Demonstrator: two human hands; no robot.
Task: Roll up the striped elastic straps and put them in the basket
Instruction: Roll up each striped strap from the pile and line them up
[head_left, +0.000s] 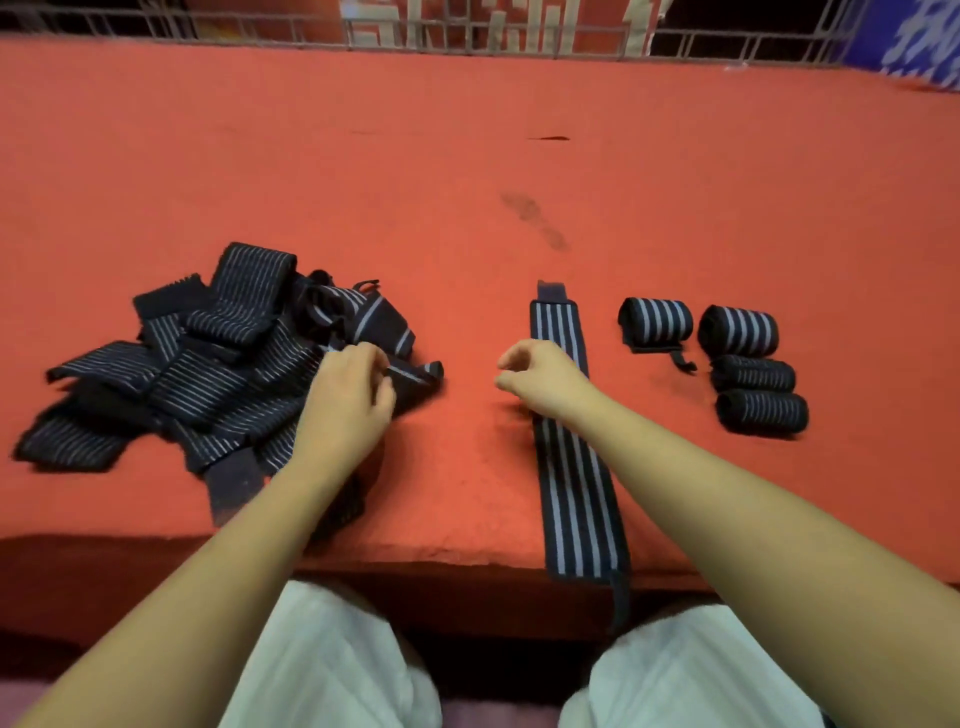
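One wide-angle head-worn view looks forward and steeply down, close above the left hand (345, 395), right hand (540, 374), and the tabletop (467, 156) beyond.

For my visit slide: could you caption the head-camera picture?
Left hand pinches a strap end at the tangled pile; right hand hovers over a flat strap beside four rolled straps.

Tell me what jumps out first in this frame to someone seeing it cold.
A dark pile of loose striped straps sprawls at the left of the red table, the left hand pinching its right edge. A flat strap runs down the middle and over the near edge beneath the empty right hand, with four rolled straps at the right.
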